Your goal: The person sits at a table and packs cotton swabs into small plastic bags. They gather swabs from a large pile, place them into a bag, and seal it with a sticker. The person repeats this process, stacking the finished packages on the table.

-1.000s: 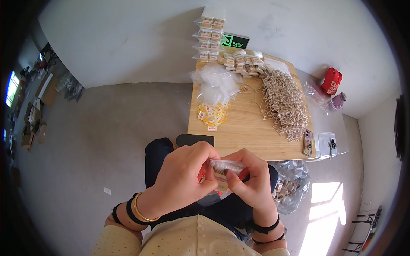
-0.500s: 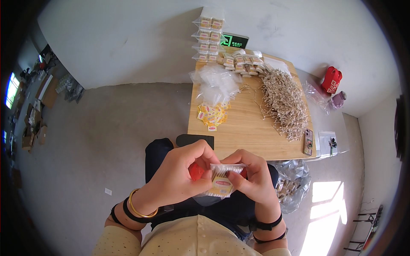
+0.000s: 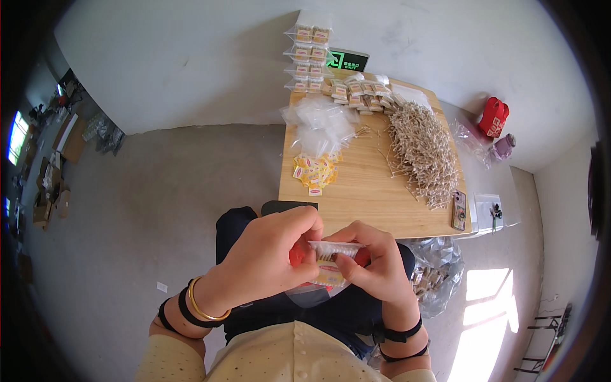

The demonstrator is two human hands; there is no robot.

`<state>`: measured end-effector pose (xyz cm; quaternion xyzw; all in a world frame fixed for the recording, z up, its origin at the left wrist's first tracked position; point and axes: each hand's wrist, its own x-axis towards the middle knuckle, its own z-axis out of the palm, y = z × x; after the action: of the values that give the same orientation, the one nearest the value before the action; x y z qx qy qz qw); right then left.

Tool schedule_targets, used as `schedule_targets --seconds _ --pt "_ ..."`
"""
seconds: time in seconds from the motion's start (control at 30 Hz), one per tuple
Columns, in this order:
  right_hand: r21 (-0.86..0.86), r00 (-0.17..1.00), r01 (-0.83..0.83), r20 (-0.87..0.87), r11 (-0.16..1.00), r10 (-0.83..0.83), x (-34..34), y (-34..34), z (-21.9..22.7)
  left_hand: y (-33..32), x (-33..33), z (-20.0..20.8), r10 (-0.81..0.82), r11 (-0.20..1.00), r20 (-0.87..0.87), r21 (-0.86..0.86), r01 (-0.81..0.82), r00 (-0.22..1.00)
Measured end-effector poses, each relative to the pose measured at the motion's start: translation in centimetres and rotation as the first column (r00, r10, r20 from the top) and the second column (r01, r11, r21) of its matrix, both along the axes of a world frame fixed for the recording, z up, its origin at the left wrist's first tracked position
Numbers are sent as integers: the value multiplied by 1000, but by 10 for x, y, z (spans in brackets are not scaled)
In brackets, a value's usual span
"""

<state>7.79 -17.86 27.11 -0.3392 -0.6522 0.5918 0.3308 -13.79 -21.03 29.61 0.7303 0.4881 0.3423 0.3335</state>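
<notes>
Over my lap, in front of the table's near edge, a clear plastic bag of cotton swabs (image 3: 330, 272) with a yellow label is held between both hands. My left hand (image 3: 270, 245), with a gold bangle at its wrist, pinches the bag's upper left corner. On the other side my right hand (image 3: 373, 258) grips the upper right, its thumb lying across the front just below the bag's top edge. White swab tips show through the plastic under that edge. Something red shows behind the bag and between my fingers; I cannot make out what it is.
On the wooden table (image 3: 363, 207) lie loose cotton swabs (image 3: 423, 153), empty clear bags (image 3: 321, 124), yellow labels (image 3: 315, 172) and a phone (image 3: 459, 210). Filled packs (image 3: 309, 60) stand stacked at the back. Below the right edge hangs a plastic sack (image 3: 439, 274) of packs.
The bag has tilted, so its top edge now faces me more and its label looks foreshortened. Both hands keep their grip, with the left wrist shifted slightly.
</notes>
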Motion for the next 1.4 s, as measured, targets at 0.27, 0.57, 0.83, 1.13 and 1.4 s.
schedule_targets --seconds 0.27,0.57,0.83,1.13,1.4 --pt "280 981 69 153 958 -115 -3 2 2 4 10 -4 76 979 -147 201 -45 986" --pt "259 992 28 114 966 -59 -1 8 -7 3 10 -6 47 997 -58 66 -43 997" --pt "-40 986 -137 -103 990 132 4 13 -16 7 -5 -11 -33 945 279 -304 121 960" --pt "-148 928 -270 -304 951 217 2 18 -32 8 -16 -26 -22 873 509 -410 265 861" --pt "-206 927 -261 -328 943 184 5 16 -33 10 -20 -21 -59 885 474 -383 266 879"
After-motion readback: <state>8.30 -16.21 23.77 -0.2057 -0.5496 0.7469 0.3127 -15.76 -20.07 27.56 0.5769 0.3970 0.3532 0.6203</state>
